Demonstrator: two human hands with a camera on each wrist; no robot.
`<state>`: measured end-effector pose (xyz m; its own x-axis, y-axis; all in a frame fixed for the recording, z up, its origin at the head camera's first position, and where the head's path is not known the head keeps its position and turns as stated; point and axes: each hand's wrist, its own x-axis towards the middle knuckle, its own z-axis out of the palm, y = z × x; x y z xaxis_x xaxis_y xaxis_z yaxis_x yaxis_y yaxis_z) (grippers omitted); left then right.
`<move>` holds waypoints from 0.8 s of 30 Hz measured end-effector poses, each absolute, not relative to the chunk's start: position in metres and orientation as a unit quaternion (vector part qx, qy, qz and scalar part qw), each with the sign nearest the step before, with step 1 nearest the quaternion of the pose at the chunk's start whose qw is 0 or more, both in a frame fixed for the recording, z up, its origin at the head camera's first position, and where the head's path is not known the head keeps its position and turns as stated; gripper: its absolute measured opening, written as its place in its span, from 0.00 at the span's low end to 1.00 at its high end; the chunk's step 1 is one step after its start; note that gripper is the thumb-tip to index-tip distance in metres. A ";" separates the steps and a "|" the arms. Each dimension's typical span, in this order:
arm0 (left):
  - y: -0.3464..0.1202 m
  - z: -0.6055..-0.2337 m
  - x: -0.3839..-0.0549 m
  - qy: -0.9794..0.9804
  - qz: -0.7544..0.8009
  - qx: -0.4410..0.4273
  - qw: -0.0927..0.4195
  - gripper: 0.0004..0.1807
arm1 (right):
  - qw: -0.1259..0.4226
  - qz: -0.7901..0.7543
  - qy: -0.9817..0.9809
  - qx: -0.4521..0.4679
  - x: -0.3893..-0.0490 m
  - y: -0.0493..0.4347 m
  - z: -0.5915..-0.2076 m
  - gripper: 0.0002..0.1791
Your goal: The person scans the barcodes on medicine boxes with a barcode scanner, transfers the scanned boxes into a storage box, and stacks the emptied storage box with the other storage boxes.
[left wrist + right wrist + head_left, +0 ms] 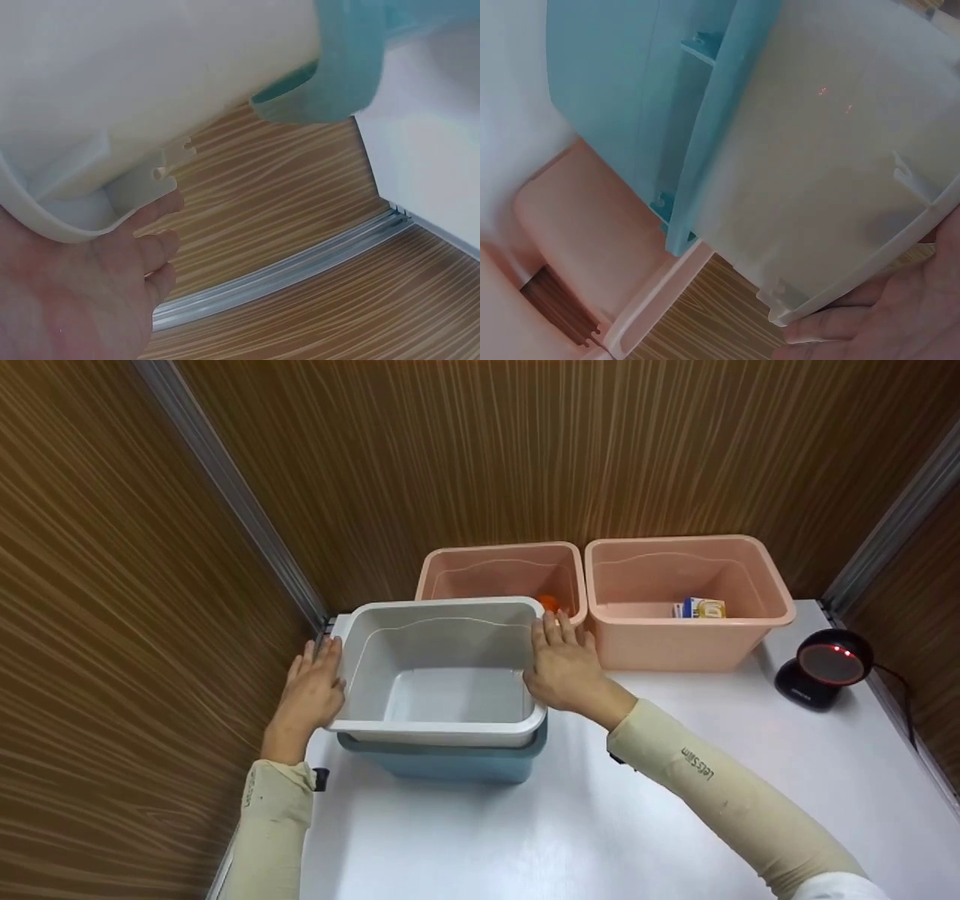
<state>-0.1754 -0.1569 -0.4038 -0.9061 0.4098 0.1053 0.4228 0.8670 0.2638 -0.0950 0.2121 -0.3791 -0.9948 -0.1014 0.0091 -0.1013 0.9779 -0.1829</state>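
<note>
A white plastic bin (457, 697) sits partly inside a blue bin (465, 765), its rim standing above the blue one. My left hand (309, 694) lies against the white bin's left rim, fingers straight and pointing away from me. On the opposite side, my right hand (566, 667) presses the right rim with its fingers extended. In the left wrist view the palm and fingers of the left hand (82, 292) meet the white rim from outside. The right wrist view shows the right hand (885, 315) flat along the other rim.
Two pink bins stand behind: the left pink bin (502, 553) holds something orange (549, 603), and the right pink bin (667, 645) holds a small printed box (705, 608). A black scanner (825, 664) with red lights is at the right. Wood-patterned walls (487, 457) enclose the white table (600, 825).
</note>
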 end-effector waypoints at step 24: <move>-0.143 -0.433 -0.176 -0.963 -0.149 -0.222 0.037 0.33 | 0.000 -0.108 0.993 -0.039 -0.092 0.227 -0.410 0.42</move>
<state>-0.1756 -0.1433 -0.4328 -0.8986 0.4166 0.1377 0.4387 0.8571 0.2701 -0.0919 0.2274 -0.4097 -0.9970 -0.0767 0.0079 -0.0766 0.9737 -0.2145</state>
